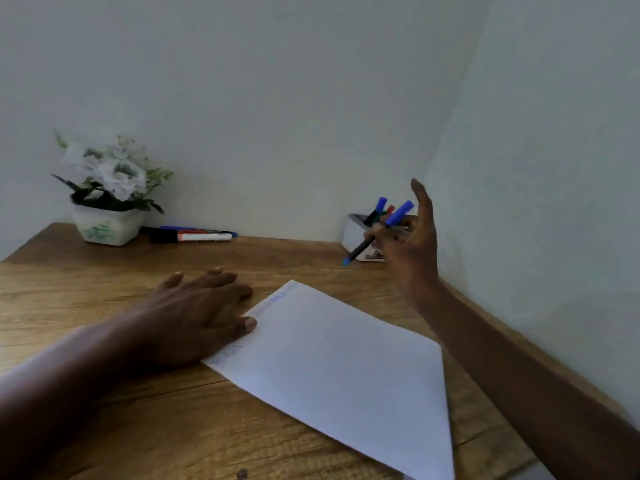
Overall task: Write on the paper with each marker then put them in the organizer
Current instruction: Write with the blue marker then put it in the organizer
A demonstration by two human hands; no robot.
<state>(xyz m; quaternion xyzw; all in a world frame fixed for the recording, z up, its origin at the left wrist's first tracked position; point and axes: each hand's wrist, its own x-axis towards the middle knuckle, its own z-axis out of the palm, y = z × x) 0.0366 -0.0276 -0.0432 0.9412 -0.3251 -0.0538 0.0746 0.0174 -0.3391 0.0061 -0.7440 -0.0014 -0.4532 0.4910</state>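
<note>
The right hand point(412, 244) is hovering just in front of the organizer point(353, 235), beyond the paper's point(346, 368) far right corner, pinching a blue-capped marker point(363, 248) in curled fingers while one finger is pointing straight up. The marker looks bound for the organizer, where several markers point(380, 205) are already standing. The left hand point(194, 313) is lying flat, fingers straight, touching the paper's left edge beside faint blue writing, and more markers point(194, 235) are lying well beyond the paper's far left, seemingly waiting their turn.

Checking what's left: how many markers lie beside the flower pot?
2: a red-and-white marker in front, a blue marker just behind it; a third may be hidden.
</note>
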